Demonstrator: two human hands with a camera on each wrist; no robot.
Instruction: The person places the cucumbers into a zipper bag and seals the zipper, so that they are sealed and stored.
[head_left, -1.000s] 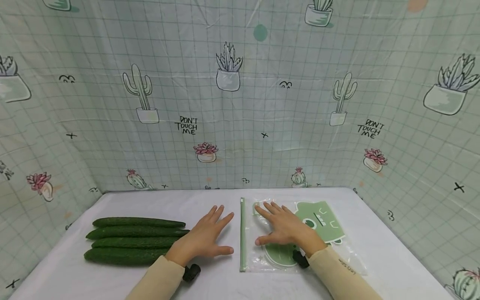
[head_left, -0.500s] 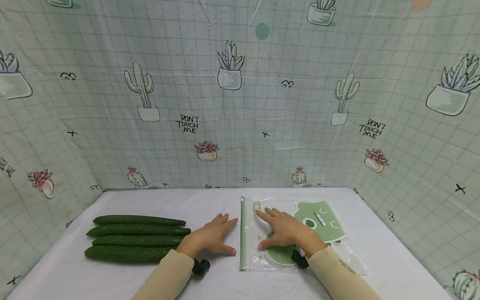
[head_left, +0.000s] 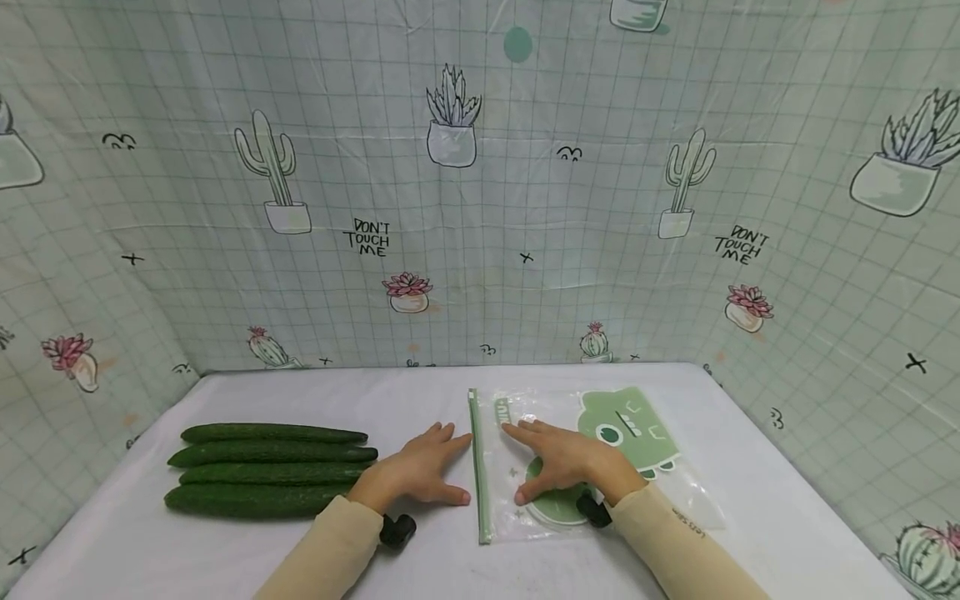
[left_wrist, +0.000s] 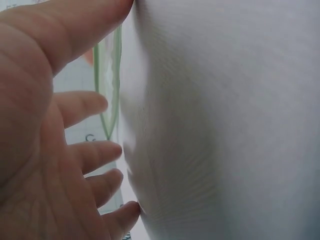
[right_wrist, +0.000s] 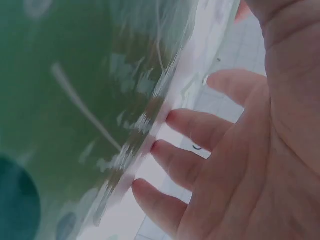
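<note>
A clear zip bag printed with a green cartoon animal lies flat on the white table, its green zip strip facing left. My right hand has its fingers spread over the bag; in the right wrist view its fingertips are right at the shiny plastic. Beside the zip strip, my left hand holds nothing, fingers spread and fingertips down close to the table. In the left wrist view two green edges of the bag stand slightly apart beyond the thumb. Several long dark green cucumbers lie side by side left of this hand.
A white cloth covers the table. Behind and at both sides hangs a pale green checked curtain with cactus prints. Black wrist cameras sit under both wrists.
My left hand has moved right, from beside the cucumbers to the zip strip. The bag has turned slightly, its far end of the strip shifting left. The right hand has moved slightly toward me.
</note>
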